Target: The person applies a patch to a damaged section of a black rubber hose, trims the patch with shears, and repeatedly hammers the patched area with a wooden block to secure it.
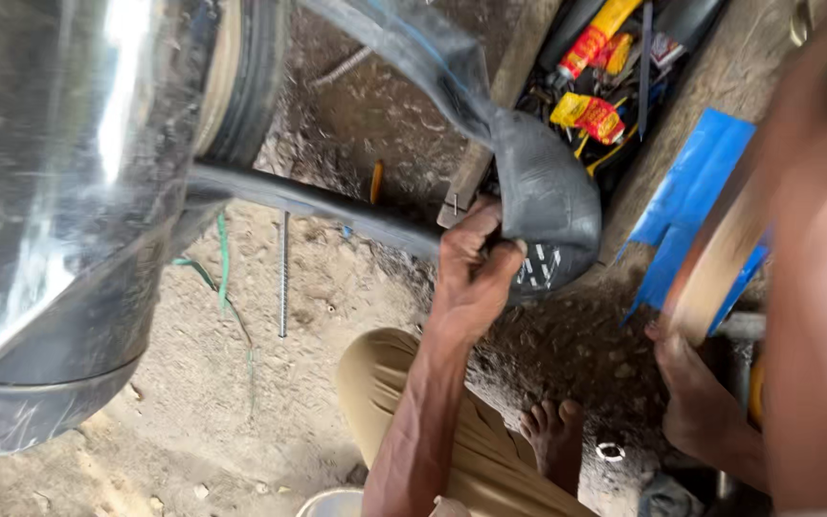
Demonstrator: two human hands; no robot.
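A black rubber inner tube (538, 182) hung slack from above, folded into a bulging loop beside a wooden toolbox, its marked patch area facing up, pinched at the fold.

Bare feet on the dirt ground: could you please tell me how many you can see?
2: one foot beside the tan trouser leg, another foot farther right under the blurred arm. Others may be hidden.

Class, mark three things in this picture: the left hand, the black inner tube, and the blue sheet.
left hand (471, 278), head view, back of the hand.
inner tube (552, 196), head view, folded bulge.
blue sheet (696, 182), head view, upper flat part.
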